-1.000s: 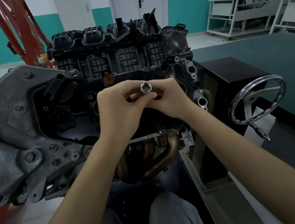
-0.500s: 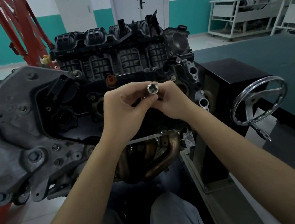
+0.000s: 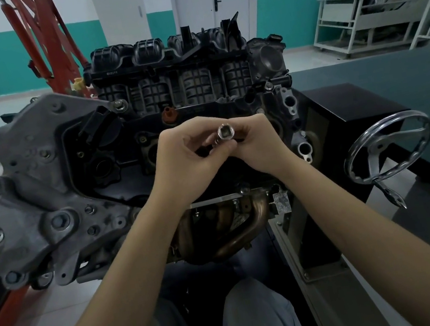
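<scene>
Hoist frame (image 3: pixel 46 43), red, was seen far left, behind a gray bracket (image 3: pixel 29 199) bolted to the engine (image 3: pixel 182 91). Left hand (image 3: pixel 182 159) was held up in front of the engine, fingers curled, with the socket (image 3: pixel 224 133) pinched at the fingertips. Socket was held in the air between both hands, its square hole turned toward the camera, with the exhaust pipes (image 3: pixel 235 224) lower in view. Right hand (image 3: pixel 260 142) was curled too, gripping the socket from the other side; exact finger contact was hidden. Chrome handwheel (image 3: pixel 388 151) was seen further right, well apart, beside the green table (image 3: pixel 407 79).
</scene>
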`<state>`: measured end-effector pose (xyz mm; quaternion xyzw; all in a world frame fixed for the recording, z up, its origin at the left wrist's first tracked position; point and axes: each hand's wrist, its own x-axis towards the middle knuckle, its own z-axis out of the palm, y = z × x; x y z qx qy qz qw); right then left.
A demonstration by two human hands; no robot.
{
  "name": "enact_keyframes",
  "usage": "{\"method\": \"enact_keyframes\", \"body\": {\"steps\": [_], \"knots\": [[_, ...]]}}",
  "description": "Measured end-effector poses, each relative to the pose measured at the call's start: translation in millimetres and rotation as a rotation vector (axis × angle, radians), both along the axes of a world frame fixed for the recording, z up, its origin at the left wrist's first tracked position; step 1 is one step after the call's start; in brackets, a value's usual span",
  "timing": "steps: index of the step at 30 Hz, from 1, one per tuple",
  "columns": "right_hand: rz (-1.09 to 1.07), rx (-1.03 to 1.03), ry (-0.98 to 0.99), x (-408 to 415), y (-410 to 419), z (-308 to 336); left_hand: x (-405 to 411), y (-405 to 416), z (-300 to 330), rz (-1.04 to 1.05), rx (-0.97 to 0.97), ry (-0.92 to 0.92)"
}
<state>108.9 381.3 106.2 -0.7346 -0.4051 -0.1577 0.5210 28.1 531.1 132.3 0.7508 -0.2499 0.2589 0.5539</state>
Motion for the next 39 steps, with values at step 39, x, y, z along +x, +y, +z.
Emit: {"method": "enact_keyframes", "body": {"steps": [39], "knots": [[0.063,0.072,0.046,1,-1,1,-4,-11,-1,0.200,0.041,-0.086]]}}
